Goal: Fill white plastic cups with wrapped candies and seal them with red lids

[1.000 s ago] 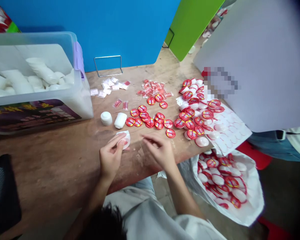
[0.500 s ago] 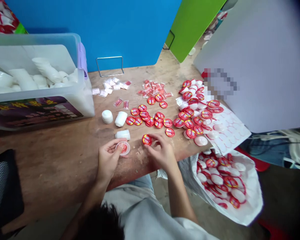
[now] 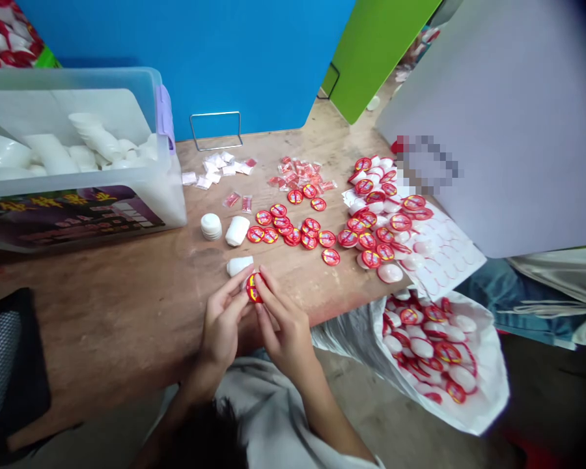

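Head view: at the upper left a clear plastic bin [image 3: 78, 189] of white cups runs off the frame's left edge, and a black mesh panel [image 3: 4, 365] is cut off at the lower left. Between them the bare wooden table [image 3: 117, 306] gives open room down to its near edge. At lower centre the left hand [image 3: 222, 326] and right hand [image 3: 283, 329] meet at that edge, with the fingertips of both pinched on one red lid [image 3: 252, 288]; what lies under the lid is hidden by the fingers. A white cup [image 3: 239, 265] lies on its side just above them. Loose lids [image 3: 297, 231] crowd the centre right, their print too small to read. At the lower right a white bag [image 3: 488, 391] of sealed cups sits below the table edge, and a grey board [image 3: 508, 117] blocks the upper right.
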Available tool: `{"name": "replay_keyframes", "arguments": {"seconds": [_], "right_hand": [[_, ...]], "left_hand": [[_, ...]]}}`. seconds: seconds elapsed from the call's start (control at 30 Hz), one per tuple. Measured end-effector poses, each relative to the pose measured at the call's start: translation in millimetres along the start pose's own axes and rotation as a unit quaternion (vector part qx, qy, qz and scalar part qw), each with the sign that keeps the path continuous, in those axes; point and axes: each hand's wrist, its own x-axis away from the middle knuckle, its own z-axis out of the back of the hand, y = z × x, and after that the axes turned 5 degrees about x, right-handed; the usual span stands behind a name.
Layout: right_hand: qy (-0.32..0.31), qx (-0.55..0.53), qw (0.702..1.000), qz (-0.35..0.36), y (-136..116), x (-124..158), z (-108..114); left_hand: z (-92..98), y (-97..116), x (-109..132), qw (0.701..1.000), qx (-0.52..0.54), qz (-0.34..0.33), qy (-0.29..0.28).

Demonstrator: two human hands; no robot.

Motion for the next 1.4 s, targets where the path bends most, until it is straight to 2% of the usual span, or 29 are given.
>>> {"name": "replay_keyframes", "arguments": {"seconds": [0.1, 0.23, 0.37, 0.57, 0.77, 0.87, 0.93, 0.97, 1.0, 1.07, 1.1, 1.17, 1.2, 1.3, 1.37, 1.4], "right_hand": [[0.006, 0.016, 1.0, 0.001, 1, 2, -2], [0.04, 0.028, 0.999, 0.008, 3, 3, -5], [0.06, 0.005, 0.998, 0.014, 1, 4, -3], [0.06, -0.066, 0.996, -0.008, -1, 5, 3], [0.019, -0.119, 0.992, -0.043, 0, 5, 5], [0.012, -0.175, 0.982, -0.065, 7, 3, 6], [0.038, -0.171, 0.982, -0.076, 25, -3, 15], [0.069, -0.143, 0.984, -0.083, 38, -8, 24], [0.107, -0.092, 0.986, -0.09, 55, -15, 36], [0.189, 0.054, 0.975, -0.107, 94, -30, 68], [0.2, 0.14, 0.963, -0.11, 115, -39, 88], [0.23, 0.191, 0.947, -0.122, 156, -58, 128], [0.242, 0.21, 0.939, -0.128, 175, -67, 146], [0.236, 0.286, 0.917, -0.145, 223, -89, 190], [0.23, 0.312, 0.909, -0.15, 247, -100, 207], [0.235, 0.311, 0.909, -0.149, 257, -105, 213]], "left_hand": [[-0.2, 5, 8, 0.999, 0.026, 0.024, -0.007], [2.1, 7, 11, 1.0, -0.021, 0.001, 0.013], [2.4, 12, 12, 0.999, -0.041, 0.015, 0.017], [3.5, 16, 11, 0.998, -0.053, 0.032, 0.018], [5.4, 11, 9, 0.995, -0.091, 0.041, 0.02], [5.2, 10, 4, 0.987, -0.159, 0.02, -0.007], [7.4, 10, -4, 0.962, -0.269, -0.04, -0.03], [9.7, 11, -11, 0.936, -0.337, -0.09, -0.043], [12.9, 11, -19, 0.897, -0.409, -0.161, -0.048], [21.3, 10, -38, 0.798, -0.518, -0.295, -0.091], [25.9, 8, -48, 0.755, -0.559, -0.323, -0.117], [34.2, 4, -65, 0.687, -0.628, -0.336, -0.145], [37.3, 2, -72, 0.664, -0.65, -0.334, -0.154], [40.7, -4, -81, 0.636, -0.688, -0.317, -0.145], [38.9, -4, -81, 0.651, -0.683, -0.305, -0.129], [37.6, -3, -79, 0.671, -0.668, -0.296, -0.124]]}}
